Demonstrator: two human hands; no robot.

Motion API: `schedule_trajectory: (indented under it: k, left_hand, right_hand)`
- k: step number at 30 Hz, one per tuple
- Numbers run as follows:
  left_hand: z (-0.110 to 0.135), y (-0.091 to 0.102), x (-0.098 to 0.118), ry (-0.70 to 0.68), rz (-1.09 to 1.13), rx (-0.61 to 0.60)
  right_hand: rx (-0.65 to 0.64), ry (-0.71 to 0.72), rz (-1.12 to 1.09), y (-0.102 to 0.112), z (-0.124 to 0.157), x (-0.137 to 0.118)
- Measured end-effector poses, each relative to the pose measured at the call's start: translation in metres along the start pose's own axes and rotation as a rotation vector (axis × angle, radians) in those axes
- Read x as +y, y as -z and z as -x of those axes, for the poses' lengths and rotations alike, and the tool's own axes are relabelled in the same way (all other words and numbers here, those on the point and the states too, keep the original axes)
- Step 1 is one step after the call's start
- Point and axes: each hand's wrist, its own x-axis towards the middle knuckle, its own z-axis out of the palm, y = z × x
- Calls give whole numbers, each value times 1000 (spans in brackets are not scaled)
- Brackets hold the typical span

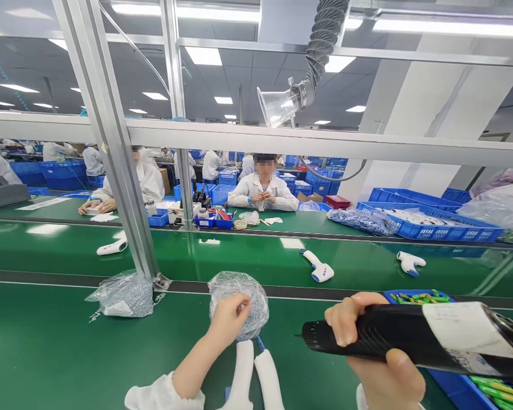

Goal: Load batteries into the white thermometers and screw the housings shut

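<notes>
Head view shows the left hand (229, 318) reaching into an open clear bag of small screws (239, 302) on the green table (47, 347), its fingertips pinched together inside the bag's mouth; just below it two white plastic handle shells (256, 376) lie side by side. Right hand (380, 359) wraps its fingers tight around a black electric screwdriver (410, 339), held level with the tip pointing left; behind it sits a blue bin (453, 387) of green parts; a second bag of screws (123, 296) rests by the aluminium post (111, 154); white thermometer guns (318, 267) lie on the conveyor belt (239, 259), and people in white coats (263, 191) sit across it.
</notes>
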Motion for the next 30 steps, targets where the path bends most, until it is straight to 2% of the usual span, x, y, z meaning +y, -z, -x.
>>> schedule_trajectory:
  k: [4,8,17,24,30]
  left_hand:
    - [10,2,31,-174,149,-22]
    - [18,5,46,-281,256,-37]
    - [22,8,57,-300,335,-50]
    - [22,9,59,-272,336,-52]
    - [22,9,60,-304,332,-29]
  right_hand:
    - [20,12,1,-9,-3,-10]
    - [86,-14,-68,-12,-3,-20]
    - [68,-57,-93,-21,-6,-27]
    - [12,-88,-124,-24,-4,-25]
    - [-1,-95,-126,-26,-4,-21]
